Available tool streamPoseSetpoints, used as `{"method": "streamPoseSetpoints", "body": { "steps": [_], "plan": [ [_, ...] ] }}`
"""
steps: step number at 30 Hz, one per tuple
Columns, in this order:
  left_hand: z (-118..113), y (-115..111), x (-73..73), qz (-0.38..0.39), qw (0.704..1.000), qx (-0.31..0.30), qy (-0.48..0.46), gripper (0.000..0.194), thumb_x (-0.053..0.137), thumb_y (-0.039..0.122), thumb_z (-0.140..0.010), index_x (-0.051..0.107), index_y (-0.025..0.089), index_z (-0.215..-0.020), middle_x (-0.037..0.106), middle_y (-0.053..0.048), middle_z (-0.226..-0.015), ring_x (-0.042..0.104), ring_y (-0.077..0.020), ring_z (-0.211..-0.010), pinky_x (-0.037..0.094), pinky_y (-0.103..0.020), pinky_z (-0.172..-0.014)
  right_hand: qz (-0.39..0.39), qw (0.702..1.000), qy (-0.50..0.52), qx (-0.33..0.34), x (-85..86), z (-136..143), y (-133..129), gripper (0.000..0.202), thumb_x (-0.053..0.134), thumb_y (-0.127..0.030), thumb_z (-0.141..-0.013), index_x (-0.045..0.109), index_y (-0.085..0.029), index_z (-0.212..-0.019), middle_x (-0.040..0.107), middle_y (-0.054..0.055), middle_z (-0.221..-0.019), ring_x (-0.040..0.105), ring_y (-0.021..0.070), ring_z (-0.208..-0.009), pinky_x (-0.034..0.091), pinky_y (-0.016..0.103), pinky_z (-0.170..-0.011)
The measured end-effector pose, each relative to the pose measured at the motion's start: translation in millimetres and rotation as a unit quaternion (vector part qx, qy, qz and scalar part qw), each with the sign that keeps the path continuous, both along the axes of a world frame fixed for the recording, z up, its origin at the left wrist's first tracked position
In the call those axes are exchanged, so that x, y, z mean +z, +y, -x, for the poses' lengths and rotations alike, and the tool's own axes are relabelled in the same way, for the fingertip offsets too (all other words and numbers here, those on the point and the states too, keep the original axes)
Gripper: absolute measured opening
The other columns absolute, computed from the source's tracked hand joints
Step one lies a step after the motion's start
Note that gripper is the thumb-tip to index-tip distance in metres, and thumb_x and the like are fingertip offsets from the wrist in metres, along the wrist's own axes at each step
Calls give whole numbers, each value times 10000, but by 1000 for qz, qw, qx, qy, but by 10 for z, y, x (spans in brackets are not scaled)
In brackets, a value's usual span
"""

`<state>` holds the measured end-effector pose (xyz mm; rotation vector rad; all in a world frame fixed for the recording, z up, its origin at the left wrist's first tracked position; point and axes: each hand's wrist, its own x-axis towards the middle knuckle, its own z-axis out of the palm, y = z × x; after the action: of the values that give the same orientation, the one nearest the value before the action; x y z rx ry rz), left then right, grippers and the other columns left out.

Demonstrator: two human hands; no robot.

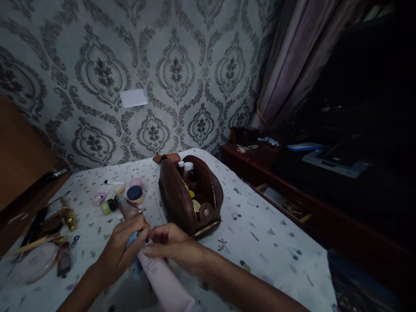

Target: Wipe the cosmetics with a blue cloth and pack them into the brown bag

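Note:
My right hand (173, 245) pinches a pale pink squeeze tube (167, 284) near its narrow cap end; the tube slants down toward me. My left hand (125, 247) is closed at that same end, its fingers around a small blue thing (131, 239) that looks like crumpled cloth, mostly hidden by the fingers. Just beyond my hands stands an unzipped brown cosmetic bag (177, 195) with white-capped bottles (187, 169) inside. Near my left knuckles lies a greyish-pink tube (126, 207), and behind it a jar with a dark blue lid (134, 193).
On the patterned sheet (260, 242) at left are a pink-and-white tube (101, 195), a pink round item (136, 183), a small green jar (108, 206), a round compact (35, 262) and brushes. To the right stands a dark wooden desk (234, 158) with an open drawer (279, 201).

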<state>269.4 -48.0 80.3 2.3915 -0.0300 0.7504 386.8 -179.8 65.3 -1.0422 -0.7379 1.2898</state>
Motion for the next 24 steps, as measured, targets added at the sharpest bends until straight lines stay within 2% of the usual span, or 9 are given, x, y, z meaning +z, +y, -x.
{"method": "streamPoseSetpoints", "body": {
  "steps": [2,5,9,14,18,24],
  "plan": [
    [-35,-14,40,8,1000,18,-8,283,435,332,-951,626,195,-793,627,-29,-733,600,-168,-703,463,-259,-670,-22,999,-31,-7,86,-36,-25,550,868,-596,-487,588,-151,-648,409,-88,-569,340,55,-551,243,221,-535],
    [-123,-46,114,29,998,45,-24,281,457,381,-930,663,197,-884,660,-38,-792,627,-197,-775,490,-278,-698,-61,992,-102,-34,249,-120,-78,536,819,-627,-560,615,-150,-695,449,-68,-630,374,72,-610,272,229,-567],
    [-315,-140,261,56,992,75,-87,311,449,406,-938,671,189,-912,663,-34,-815,622,-194,-787,490,-281,-710,-85,979,-166,-79,459,-244,-156,532,784,-642,-611,652,-151,-768,480,-49,-678,405,89,-650,301,231,-593],
    [-527,-272,397,92,982,81,-142,339,436,428,-965,661,175,-984,687,-38,-903,633,-181,-836,493,-264,-763,-143,961,-202,-124,585,-357,-210,478,771,-594,-673,635,-163,-826,563,-17,-784,494,117,-739,404,241,-681],
    [-587,-298,345,110,982,74,-133,386,433,460,-970,656,172,-1097,705,-59,-1036,646,-200,-954,498,-278,-848,-183,942,-228,-166,592,-406,-241,404,752,-531,-741,622,-171,-870,590,0,-840,535,140,-818,447,269,-772],
    [-593,-195,125,118,990,52,-49,446,443,473,-967,635,162,-1224,703,-80,-1131,646,-231,-1018,491,-301,-884,-191,923,-235,-237,639,-493,-304,350,713,-513,-791,603,-189,-862,564,-15,-797,518,117,-721,447,242,-675]
  ]
}}
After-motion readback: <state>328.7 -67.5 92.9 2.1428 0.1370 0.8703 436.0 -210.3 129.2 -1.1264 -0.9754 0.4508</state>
